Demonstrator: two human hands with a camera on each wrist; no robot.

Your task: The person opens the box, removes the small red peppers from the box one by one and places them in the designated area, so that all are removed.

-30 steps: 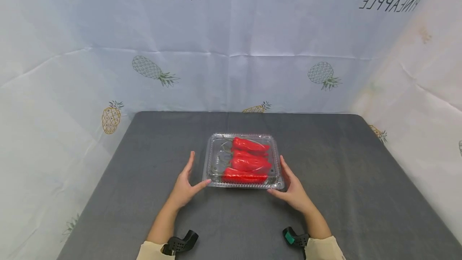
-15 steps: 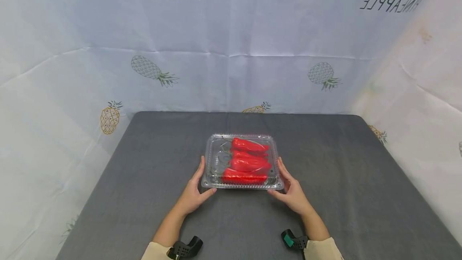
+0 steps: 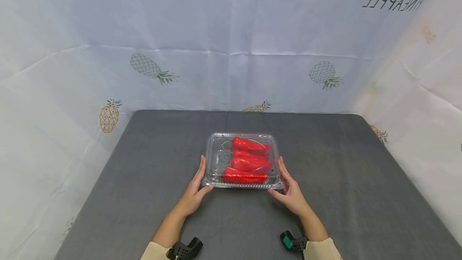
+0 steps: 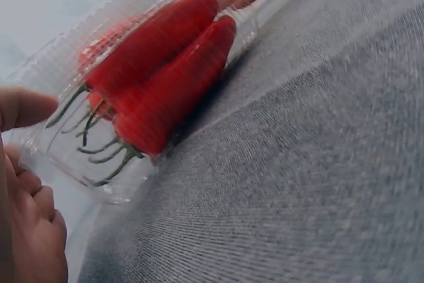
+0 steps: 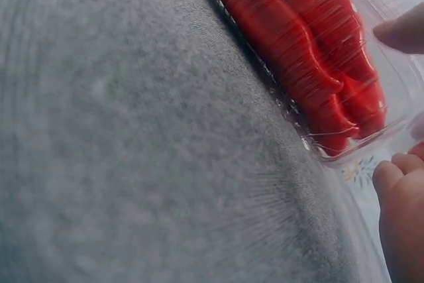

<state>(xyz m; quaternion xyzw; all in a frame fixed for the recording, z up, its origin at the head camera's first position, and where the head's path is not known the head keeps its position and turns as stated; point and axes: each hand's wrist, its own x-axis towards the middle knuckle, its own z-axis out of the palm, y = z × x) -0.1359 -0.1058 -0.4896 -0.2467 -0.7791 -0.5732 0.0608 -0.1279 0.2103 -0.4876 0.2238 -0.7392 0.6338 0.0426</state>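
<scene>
A clear plastic clamshell box (image 3: pixel 240 185) with a ribbed rim rests on the grey table, its lid down. Several red chili peppers (image 3: pixel 249 163) lie inside, their green stems (image 4: pixel 99 144) pointing left. My left hand (image 3: pixel 191 198) grips the box's near left corner, thumb at the front rim and fingers along the side. At the opposite corner my right hand (image 3: pixel 293 198) holds the box the same way. In the right wrist view, the right thumb (image 5: pixel 401 31) lies over the lid and the other fingers bend lower down by the side.
The box stands near the middle of a grey cloth-covered table (image 3: pixel 346 171). A white curtain (image 3: pixel 231 31) printed with pineapples hangs behind and around the table. Black wrist cameras (image 3: pixel 185 248) sit on both wrists, below cream sleeves (image 3: pixel 321 250) on the arms.
My left hand has moved right, from beside the box to its left side and near corner. The right hand and the box have hardly moved.
</scene>
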